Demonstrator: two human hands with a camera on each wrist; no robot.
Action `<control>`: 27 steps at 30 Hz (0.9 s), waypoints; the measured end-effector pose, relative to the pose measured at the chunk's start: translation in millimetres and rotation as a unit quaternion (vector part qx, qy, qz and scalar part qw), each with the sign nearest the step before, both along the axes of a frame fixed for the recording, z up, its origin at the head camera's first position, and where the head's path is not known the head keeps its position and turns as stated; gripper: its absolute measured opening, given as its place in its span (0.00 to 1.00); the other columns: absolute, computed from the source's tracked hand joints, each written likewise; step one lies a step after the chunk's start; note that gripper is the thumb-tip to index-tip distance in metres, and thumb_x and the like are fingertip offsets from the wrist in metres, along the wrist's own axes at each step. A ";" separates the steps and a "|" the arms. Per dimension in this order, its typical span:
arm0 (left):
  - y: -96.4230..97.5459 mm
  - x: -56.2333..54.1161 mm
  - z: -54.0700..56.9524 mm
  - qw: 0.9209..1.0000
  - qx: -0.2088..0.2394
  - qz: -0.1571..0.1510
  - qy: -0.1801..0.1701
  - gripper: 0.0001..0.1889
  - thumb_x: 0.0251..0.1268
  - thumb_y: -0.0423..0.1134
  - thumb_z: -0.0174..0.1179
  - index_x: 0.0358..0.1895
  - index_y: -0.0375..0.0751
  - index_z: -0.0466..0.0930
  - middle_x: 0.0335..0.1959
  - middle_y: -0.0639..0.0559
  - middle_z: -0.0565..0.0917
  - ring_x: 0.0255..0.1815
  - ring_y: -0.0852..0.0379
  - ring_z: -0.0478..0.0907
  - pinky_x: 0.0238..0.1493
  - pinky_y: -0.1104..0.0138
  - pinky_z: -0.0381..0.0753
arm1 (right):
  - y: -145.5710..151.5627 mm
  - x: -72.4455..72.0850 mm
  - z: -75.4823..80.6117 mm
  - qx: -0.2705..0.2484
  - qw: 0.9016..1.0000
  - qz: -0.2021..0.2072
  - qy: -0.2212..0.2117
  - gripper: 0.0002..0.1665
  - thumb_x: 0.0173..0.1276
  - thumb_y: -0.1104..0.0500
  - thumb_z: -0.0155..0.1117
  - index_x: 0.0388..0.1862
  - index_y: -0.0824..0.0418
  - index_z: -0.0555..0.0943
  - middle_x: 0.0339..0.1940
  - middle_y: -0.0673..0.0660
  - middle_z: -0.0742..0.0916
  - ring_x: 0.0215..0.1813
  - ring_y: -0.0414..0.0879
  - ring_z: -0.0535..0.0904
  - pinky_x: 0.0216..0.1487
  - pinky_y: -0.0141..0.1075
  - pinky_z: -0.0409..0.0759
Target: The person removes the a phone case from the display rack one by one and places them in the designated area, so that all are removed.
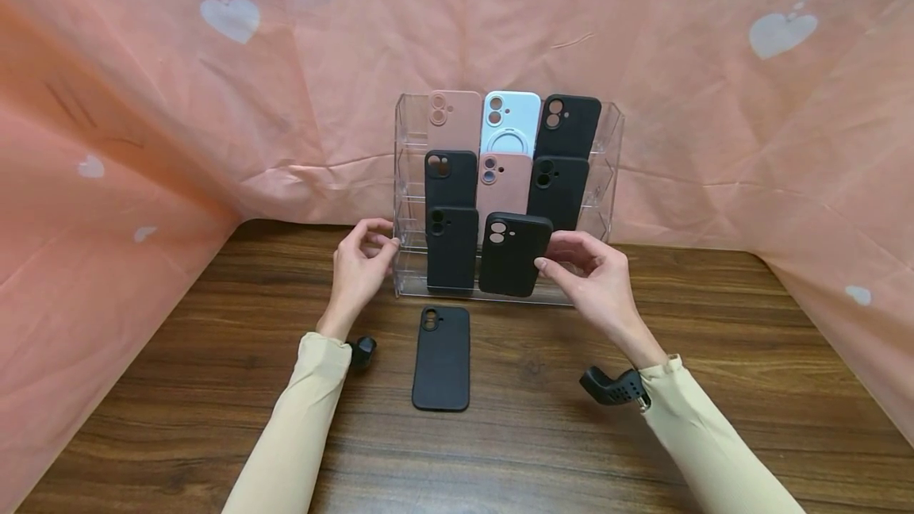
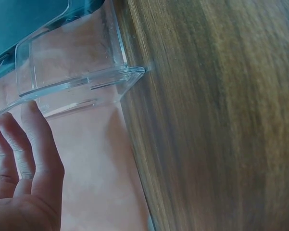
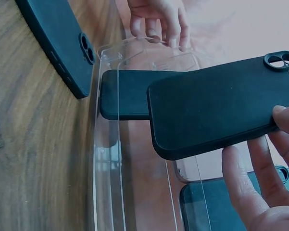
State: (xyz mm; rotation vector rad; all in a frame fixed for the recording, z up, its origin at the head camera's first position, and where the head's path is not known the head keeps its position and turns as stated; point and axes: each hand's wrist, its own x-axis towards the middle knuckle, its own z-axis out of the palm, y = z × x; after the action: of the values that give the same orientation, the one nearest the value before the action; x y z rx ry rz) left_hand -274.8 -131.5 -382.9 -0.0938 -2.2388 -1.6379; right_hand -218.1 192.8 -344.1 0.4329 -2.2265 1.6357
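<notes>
My right hand (image 1: 596, 280) pinches a black phone case (image 1: 516, 254) by its right edge, thumb in front and fingers behind. This case is held slightly tilted before the lowest tier of a clear acrylic display rack (image 1: 408, 280); in the right wrist view its lower end stands apart from the rack's front lip. My left hand (image 1: 362, 264) touches the rack's left side with its fingertips, fingers fairly straight in the left wrist view (image 2: 29, 163). Another black phone case (image 1: 441, 359) lies flat on the table in front of the rack.
In the rack stand several more cases: a pink case (image 1: 455, 117), a white case with a ring (image 1: 510, 119) and a black case (image 1: 571, 125) on top, others below. A pink curtain (image 1: 343, 86) hangs behind the wooden table (image 1: 528, 419).
</notes>
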 end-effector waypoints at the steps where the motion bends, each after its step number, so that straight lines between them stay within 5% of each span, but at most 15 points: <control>1: 0.0 -0.1 -0.3 1.000 0.000 0.000 0.001 0.11 0.67 0.36 0.65 0.51 0.46 0.82 0.35 0.45 0.85 0.24 0.56 0.85 0.23 0.70 0.85 | 0.2 1.8 -0.6 -0.003 1.000 0.004 -0.001 0.20 0.62 0.70 0.73 0.53 0.68 0.82 0.39 0.38 0.88 0.42 0.32 0.87 0.46 0.26 0.88; 16: 0.5 0.9 -0.9 1.000 -0.005 0.003 0.004 0.11 0.68 0.37 0.65 0.51 0.46 0.82 0.35 0.45 0.85 0.24 0.53 0.85 0.23 0.70 0.84 | 2.4 19.4 -16.4 0.021 1.000 0.016 0.010 0.27 0.60 0.72 0.75 0.59 0.63 0.81 0.41 0.39 0.90 0.43 0.32 0.88 0.44 0.28 0.89; 27: 0.4 0.4 -1.0 1.000 -0.001 0.002 0.005 0.11 0.68 0.37 0.65 0.51 0.46 0.82 0.35 0.44 0.85 0.22 0.63 0.83 0.24 0.70 0.85 | 9.8 24.7 -28.2 0.018 0.999 0.037 -0.008 0.40 0.63 0.72 0.71 0.73 0.52 0.75 0.40 0.44 0.91 0.42 0.37 0.89 0.41 0.30 0.89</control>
State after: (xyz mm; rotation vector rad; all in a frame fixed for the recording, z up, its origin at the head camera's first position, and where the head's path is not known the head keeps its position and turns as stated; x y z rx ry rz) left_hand -274.5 -131.1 -383.9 -0.0967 -2.2332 -1.6289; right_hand -193.4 202.6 -372.3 0.5184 -2.2809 1.6432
